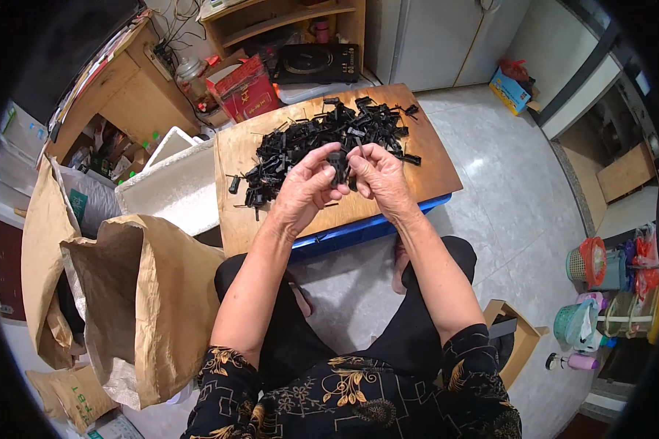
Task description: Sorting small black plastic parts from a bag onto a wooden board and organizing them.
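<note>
Both hands meet over the near part of a wooden board (432, 164). A small black plastic part (337, 167) is pinched between the thumb and fingers of my left hand (305, 189). My right hand (379, 180) closes thumb against fingers at the right side of that same part; whether it grips the part itself or a thin piece on it is too small to tell. Behind the hands spreads a heap of similar black plastic parts (282, 150), many with thin stems sticking out. One loose part (233, 184) lies at the heap's left edge.
The board rests on a blue bin (337, 238). Left of it stand a white foam box (172, 186) and an open brown paper sack (172, 307). Beyond the board are a red box (243, 91) and a black induction cooker (316, 64). A cardboard box (523, 347) sits right of my legs.
</note>
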`<state>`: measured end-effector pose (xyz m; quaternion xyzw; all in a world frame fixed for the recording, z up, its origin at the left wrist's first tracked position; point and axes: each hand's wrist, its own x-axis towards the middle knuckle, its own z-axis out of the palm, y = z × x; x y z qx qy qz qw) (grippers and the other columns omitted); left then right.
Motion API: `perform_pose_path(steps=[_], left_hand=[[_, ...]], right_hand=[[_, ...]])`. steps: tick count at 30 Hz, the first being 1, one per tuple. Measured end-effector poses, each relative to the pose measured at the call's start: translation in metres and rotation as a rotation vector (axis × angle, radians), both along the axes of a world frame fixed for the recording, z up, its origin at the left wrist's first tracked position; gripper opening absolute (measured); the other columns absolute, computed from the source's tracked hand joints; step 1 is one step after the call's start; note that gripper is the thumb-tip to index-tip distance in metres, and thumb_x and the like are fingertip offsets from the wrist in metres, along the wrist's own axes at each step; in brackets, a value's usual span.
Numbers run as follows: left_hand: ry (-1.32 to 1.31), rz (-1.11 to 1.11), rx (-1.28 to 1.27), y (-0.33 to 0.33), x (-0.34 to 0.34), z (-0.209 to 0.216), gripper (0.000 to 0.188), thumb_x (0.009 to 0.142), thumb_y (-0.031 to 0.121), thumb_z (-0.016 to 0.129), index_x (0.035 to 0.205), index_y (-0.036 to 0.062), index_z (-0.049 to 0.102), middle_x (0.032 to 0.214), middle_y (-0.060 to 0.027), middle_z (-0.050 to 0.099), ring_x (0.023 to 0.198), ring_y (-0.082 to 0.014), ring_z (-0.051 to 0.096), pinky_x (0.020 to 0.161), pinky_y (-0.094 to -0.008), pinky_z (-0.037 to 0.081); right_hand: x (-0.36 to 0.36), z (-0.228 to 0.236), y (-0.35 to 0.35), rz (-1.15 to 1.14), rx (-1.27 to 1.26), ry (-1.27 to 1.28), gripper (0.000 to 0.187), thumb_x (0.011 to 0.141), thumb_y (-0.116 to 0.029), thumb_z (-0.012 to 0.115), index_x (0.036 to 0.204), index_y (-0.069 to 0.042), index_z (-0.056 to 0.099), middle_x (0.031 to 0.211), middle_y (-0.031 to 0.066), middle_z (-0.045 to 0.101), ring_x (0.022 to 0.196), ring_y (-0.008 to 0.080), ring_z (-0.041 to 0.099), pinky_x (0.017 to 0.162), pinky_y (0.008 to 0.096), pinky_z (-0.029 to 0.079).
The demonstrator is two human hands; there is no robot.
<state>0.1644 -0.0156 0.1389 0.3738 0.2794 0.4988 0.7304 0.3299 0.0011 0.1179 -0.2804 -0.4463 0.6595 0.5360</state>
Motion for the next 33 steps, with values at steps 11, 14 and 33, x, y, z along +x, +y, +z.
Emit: perform_pose_path(steps=[11,14,33], left_hand=[[0.474,-0.033,0.164,-0.007,0.003,0.006,0.048,0.084,0.01,0.061,0.129,0.0041,0.043,0.085,-0.0021,0.053,0.069,-0.0125,0.06,0.056,-0.0206,0.047],[0.646,-0.025,0.262,-0.01,0.007,0.004,0.045,0.085,0.01,0.059,0.126,0.0046,0.041,0.086,-0.0041,0.055,0.069,-0.0118,0.06,0.055,-0.021,0.045],[0.563,0.03,0.201,-0.001,0.001,0.004,0.027,0.087,0.005,0.054,0.106,0.0021,0.035,0.084,-0.0105,0.055,0.07,-0.0165,0.064,0.058,-0.0252,0.053]], right_hand=[[0.005,0.001,-0.001,0.163,-0.099,-0.018,0.014,0.088,-0.023,0.06,0.085,-0.01,0.055,0.06,-0.0071,0.045,0.044,-0.0002,0.033,0.038,0.0158,0.022],[0.001,0.001,-0.002,0.103,-0.071,-0.219,0.015,0.087,-0.023,0.06,0.081,-0.01,0.055,0.059,-0.0081,0.044,0.046,-0.001,0.032,0.039,0.0155,0.022],[0.0,0.003,-0.009,0.052,0.217,-0.625,0.022,0.094,-0.021,0.046,0.095,-0.001,0.055,0.076,-0.0003,0.053,0.069,0.0066,0.046,0.062,0.0233,0.041]])
